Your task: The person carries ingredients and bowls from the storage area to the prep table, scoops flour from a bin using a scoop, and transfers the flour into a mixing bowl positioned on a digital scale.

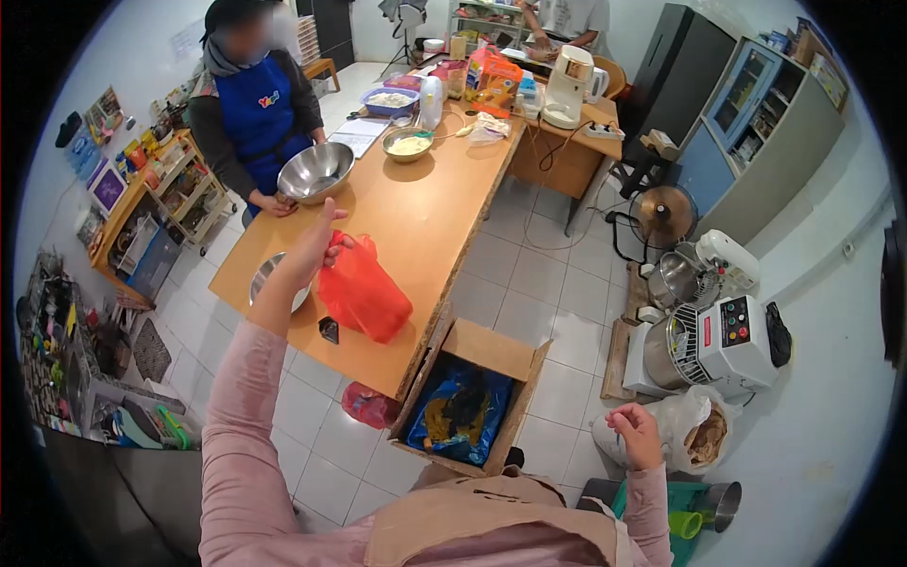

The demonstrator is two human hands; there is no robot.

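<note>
My left hand [319, 248] is over the near end of the wooden table, its fingers at the top of a red plastic bag [367, 291]. Behind my forearm a metal bowl [260, 276] is partly hidden. A small black item [329, 329] lies beside the bag. My right hand [635, 435] hangs in the air at the right with curled fingers, above a white sack; whether it holds anything is too small to tell. Across the table a co-worker in a blue apron [260, 104] touches a large steel bowl [316, 173].
An open cardboard box [491, 350] lined with blue plastic stands against the table's near edge. Mixers [740, 340] and a sack [704, 439] are on the right. A bowl of pale food [408, 146] sits farther up the table. Another person [572, 19] is at the back.
</note>
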